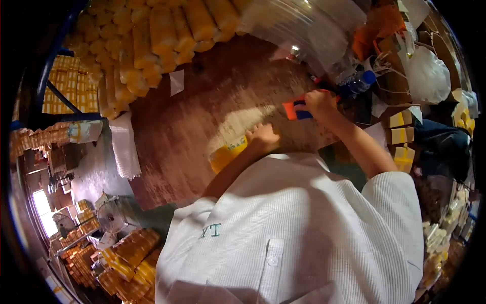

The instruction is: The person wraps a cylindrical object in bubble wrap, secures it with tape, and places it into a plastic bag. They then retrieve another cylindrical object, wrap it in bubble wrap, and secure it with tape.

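Observation:
On the worn reddish-brown table, my left hand (264, 138) grips the right end of a yellow packet (227, 154) with dark handwriting on it. My forearm covers part of that packet. To the right and a bit farther away, my right hand (320, 103) is closed around a flat orange and dark-blue object (298, 109), whose exact kind I cannot make out. The two hands are apart.
Yellow-orange wrapped rolls (167, 35) are piled at the back left. Clear plastic sheeting (304, 25) lies at the back. A blue-capped bottle (357, 83) stands right, near small taped boxes (402, 137). A white scrap (176, 82) lies on the table (187, 121). A fan (110, 215) stands at left.

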The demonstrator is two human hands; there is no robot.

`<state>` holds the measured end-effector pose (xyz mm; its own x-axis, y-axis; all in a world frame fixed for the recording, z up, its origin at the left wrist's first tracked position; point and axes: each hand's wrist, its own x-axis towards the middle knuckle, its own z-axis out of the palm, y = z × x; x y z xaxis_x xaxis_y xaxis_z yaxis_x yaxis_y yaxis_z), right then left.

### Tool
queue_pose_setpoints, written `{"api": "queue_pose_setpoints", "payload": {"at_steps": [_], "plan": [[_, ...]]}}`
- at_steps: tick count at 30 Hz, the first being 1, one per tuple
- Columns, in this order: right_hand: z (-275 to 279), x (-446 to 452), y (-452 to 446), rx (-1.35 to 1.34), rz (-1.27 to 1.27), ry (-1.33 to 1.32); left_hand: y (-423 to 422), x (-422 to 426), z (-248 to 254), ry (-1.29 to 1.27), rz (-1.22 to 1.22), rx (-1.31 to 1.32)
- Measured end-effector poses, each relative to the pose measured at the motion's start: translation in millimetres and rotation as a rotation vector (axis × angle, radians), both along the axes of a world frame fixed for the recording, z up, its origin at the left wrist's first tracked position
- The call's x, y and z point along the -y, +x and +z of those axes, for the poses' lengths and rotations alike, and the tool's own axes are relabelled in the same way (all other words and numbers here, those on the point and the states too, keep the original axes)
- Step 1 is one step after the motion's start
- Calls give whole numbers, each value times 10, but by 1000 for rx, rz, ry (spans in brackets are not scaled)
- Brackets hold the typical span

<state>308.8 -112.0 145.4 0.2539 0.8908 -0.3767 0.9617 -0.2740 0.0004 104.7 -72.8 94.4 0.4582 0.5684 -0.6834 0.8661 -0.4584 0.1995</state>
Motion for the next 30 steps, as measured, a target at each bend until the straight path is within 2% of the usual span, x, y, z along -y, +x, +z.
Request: {"api": "queue_pose_setpoints", "payload": {"at_steps": [2,4,7,8,10,12,13,14,16,18,19,21,22,24,27,30], "plan": [[-292,137,165,-157,-50,49,105,95,21,55,6,-53],[-496,249,206,-121,-56,98,151,129,50,84,-18,-41],[-1478,489,363,-72,-115,206,181,131,46,109,-98,-57],[-1348,541,266,-25,-144,320,131,155,32,148,-81,48],[-725,717,-113,68,-194,557,-24,194,-65,239,-40,263],[-434,792,-360,-83,-415,507,-468,146,-408,482,166,567],[-550,872,-421,-204,-458,530,-765,94,-506,598,264,709],[-666,951,-480,-323,-504,552,-1050,-23,-412,568,413,865],[-1362,1190,-484,-641,-444,726,-1695,-101,-266,630,712,862],[-1083,1101,-538,-1091,-600,629,-2387,-178,-266,592,1015,911],[-855,1024,-580,-1314,-672,569,-2713,-169,-282,484,1134,976],[-388,783,-771,-1160,-596,640,-3199,-105,-387,185,1335,1131],[-264,655,-902,-1078,-551,684,-3309,-87,-463,-34,1337,1206],[-548,576,-1383,-1296,-523,559,-3208,7,-659,-399,1200,1290],[-996,391,-1613,-1552,-496,435,-2396,241,-1020,-282,1408,1354],[-1112,321,-1347,-1726,-638,451,-2573,136,-990,-444,1393,1300]]}}
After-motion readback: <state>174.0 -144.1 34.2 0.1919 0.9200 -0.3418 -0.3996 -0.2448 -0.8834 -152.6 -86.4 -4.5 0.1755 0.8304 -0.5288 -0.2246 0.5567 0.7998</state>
